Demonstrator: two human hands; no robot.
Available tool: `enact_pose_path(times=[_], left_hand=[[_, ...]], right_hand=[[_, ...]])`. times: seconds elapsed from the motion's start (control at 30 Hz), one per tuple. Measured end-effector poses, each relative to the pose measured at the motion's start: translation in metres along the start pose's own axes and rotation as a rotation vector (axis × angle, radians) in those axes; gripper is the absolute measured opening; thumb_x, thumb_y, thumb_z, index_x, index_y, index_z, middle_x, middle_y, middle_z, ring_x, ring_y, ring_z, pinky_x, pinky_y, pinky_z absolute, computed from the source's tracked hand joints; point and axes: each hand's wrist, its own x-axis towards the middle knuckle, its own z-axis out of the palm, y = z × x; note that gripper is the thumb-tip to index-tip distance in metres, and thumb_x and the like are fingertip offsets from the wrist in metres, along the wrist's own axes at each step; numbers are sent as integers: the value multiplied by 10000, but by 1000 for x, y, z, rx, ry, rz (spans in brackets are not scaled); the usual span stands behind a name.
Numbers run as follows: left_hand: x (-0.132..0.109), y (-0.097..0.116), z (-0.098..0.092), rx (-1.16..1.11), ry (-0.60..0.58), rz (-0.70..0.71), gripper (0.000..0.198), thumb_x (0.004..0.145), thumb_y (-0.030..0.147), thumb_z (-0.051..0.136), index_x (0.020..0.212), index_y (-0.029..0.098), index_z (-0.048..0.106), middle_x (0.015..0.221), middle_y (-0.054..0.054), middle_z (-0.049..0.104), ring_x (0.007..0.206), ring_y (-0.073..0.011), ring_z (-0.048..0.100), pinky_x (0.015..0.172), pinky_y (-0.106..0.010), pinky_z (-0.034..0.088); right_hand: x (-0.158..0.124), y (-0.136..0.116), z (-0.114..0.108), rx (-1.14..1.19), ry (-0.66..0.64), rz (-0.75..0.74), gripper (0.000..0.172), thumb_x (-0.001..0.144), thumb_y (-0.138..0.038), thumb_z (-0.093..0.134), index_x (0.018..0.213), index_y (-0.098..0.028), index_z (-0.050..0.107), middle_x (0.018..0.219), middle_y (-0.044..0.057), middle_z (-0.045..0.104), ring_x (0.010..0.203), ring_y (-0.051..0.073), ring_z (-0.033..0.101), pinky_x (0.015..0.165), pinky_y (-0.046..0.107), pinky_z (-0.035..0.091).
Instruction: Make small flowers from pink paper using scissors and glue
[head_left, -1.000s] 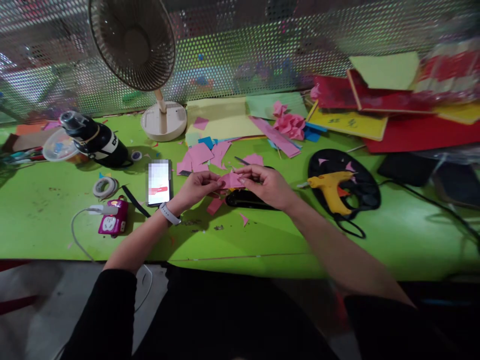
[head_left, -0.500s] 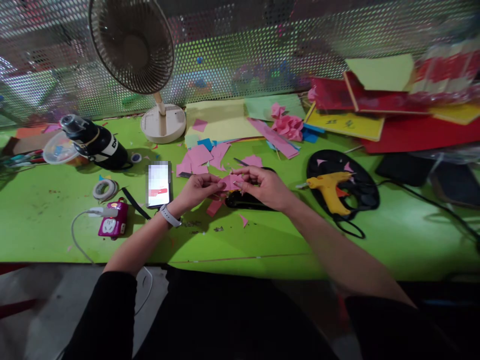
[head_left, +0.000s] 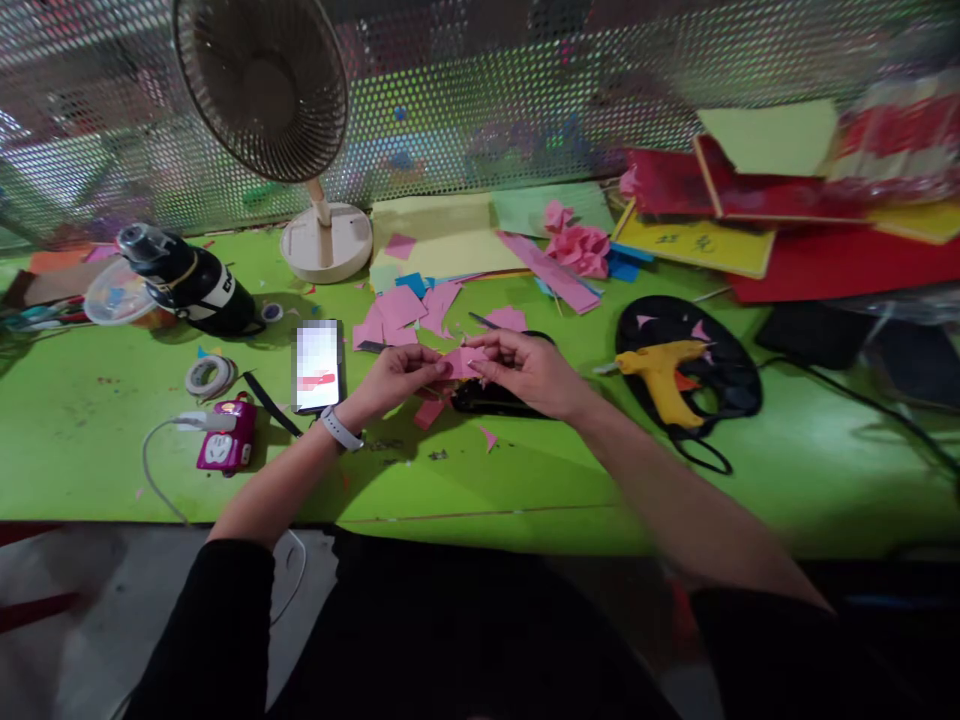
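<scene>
Between my two hands is a small piece of pink paper [head_left: 458, 364], pinched at either end. My left hand [head_left: 400, 376] grips its left side with thumb and fingers, a pale watch at the wrist. On the right side, my right hand [head_left: 529, 370] pinches the paper near its edge. Under the right hand lies a black object [head_left: 499, 402], mostly covered. Pink paper pieces [head_left: 395, 312] are scattered just beyond the hands, with a dark blade-like tip [head_left: 480, 320] among them. Another pink scrap [head_left: 429, 414] rests below the held paper.
A yellow glue gun [head_left: 664, 380] lies on a black pad at right. To the left are a phone [head_left: 318, 365], tape roll [head_left: 210, 377], purple power adapter [head_left: 236, 435] and black bottle [head_left: 191, 280]. Behind stand a fan [head_left: 326, 245] and crumpled pink paper [head_left: 579, 248].
Both hands keep hold of the pink paper, and its visible face looks slightly turned. The camera view has shifted a little; the things on the table have not moved.
</scene>
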Motion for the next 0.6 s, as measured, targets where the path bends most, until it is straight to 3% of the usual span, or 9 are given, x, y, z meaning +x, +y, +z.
enact_pose_path(times=[0.6], left_hand=[[1,-1,-3,-18,29,39,174,857,214,705,985,96,703,885,-84,770,758,-121,736,742,-260,597]], right_hand=[[0,-4,3,49,44,-8,361,832,-421,711,1130,-220,681,893,38,692,783,169,641,745,348,560]])
